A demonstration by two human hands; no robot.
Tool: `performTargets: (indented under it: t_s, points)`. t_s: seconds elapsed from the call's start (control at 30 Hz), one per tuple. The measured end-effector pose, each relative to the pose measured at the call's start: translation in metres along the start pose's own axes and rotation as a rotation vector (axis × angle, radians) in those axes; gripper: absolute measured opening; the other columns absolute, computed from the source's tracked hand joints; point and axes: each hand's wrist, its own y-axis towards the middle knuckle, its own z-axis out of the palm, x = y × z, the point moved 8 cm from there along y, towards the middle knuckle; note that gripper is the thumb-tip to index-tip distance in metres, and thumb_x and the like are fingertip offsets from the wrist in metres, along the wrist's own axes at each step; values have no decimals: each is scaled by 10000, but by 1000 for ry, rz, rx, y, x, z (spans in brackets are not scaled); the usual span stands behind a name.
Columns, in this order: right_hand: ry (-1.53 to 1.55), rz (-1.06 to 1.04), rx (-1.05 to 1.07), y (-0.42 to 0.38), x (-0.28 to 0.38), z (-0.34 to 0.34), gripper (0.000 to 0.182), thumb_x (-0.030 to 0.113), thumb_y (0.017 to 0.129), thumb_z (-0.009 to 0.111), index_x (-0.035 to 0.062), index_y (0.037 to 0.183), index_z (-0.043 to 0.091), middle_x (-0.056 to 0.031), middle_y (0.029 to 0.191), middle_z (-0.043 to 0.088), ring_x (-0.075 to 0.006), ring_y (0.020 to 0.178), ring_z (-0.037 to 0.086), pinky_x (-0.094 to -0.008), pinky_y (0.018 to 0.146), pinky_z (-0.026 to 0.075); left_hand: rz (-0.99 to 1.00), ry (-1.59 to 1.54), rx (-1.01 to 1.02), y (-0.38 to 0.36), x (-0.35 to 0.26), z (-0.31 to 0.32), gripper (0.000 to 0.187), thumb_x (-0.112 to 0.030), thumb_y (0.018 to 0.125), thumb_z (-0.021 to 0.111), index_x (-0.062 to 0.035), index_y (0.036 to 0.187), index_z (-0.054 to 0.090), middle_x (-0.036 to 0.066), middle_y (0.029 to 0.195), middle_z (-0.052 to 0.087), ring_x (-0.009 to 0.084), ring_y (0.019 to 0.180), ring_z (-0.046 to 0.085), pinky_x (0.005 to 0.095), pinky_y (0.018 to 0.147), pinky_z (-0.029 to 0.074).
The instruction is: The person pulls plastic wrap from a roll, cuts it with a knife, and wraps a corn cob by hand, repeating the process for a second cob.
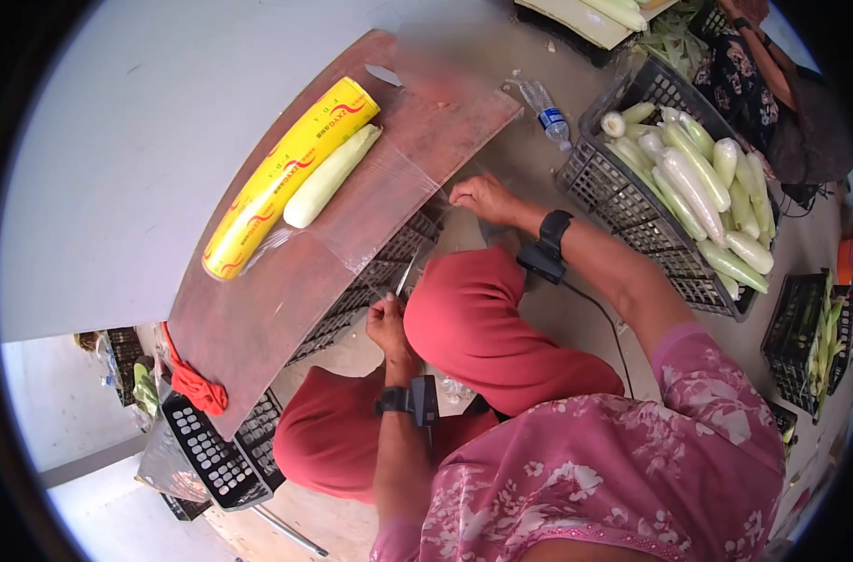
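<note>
On the reddish board (258,342) lies a yellow printed roll of cling film (290,178). Right beside the roll sits a pale green, long vegetable (333,176), its kind not certain. A clear sheet of film (389,211) runs from under the vegetable across to the board's near edge. My right hand (487,199) is closed in a pinch at one corner of that film, just off the edge. Lower down, my left hand (387,325) is closed on the film's other side, near my knee. Both wrists carry black strapped devices. The film between my hands is hard to see.
At the right stands a black crate (623,211) of film-wrapped pale green vegetables (698,173). A plastic bottle (546,117) lies on the floor beside it. Black crates also stand under the board and at lower left, near a red cloth (197,382). Another person (773,94) is at top right.
</note>
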Motion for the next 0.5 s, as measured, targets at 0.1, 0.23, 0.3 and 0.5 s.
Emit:
performTargets:
  t_s: [0.1,0.23,0.3,0.5]
  points:
    - [89,62,-33,10,-9,9,140,88,820,572,-1,894,650,-152,849,667,-292,802,644,-360,729,496,13,-50,39,9,1,0,170,-115,867,632,-56,780,498,22,619,539,78,507,480,209,448,377]
    - [232,164,-185,25,-18,16,151,99,808,599,12,920,650,-111,791,673,-208,749,650,-328,689,510,-24,108,28,25,6,-4,168,-102,868,626,-69,771,493,17,618,536,77,500,478,207,443,371]
    - [305,233,-226,33,-25,18,208,82,791,628,19,989,618,-86,846,655,-168,795,623,-315,720,507,-5,75,41,32,9,-2,170,-100,867,625,-77,765,492,12,622,535,76,502,477,204,446,369]
    - [1017,449,-354,47,-42,32,443,116,813,658,40,1211,478,-40,1163,544,-142,1017,523,-305,827,478,-42,55,-34,41,9,-2,179,-100,862,629,-99,754,485,-5,646,534,76,521,465,197,473,373]
